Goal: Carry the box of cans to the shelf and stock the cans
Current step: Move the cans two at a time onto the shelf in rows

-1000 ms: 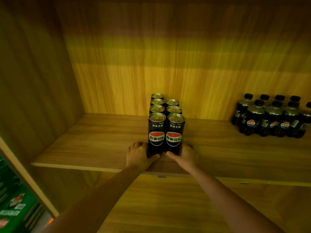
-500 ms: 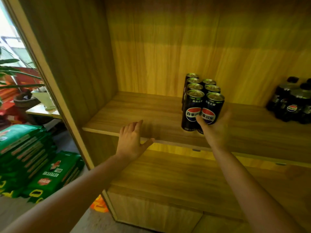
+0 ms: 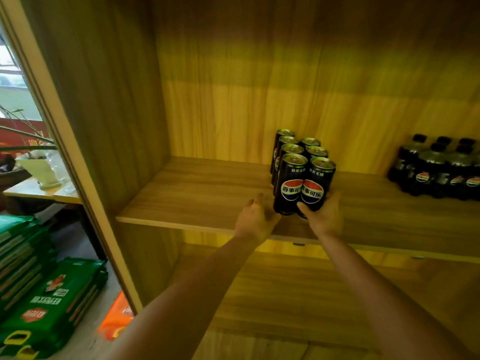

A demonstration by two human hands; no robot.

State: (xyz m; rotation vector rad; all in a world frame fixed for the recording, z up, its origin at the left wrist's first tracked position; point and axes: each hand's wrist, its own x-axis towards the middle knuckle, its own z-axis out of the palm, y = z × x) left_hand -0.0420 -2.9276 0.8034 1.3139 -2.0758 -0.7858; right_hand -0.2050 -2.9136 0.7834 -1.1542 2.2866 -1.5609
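Seven cans in two rows at the front edge of the shelf — right hand curled round the front right can, left hand against the front left one, fingers straight.

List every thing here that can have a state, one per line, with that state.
cans, upright, packed two abreast on the shelf
left hand, fingers straight, by the front left can's base
right hand, thumb and fingers round the front right can's base
bottles, upright, capped, grouped on the shelf's right
green packs, flat, stacked on the floor
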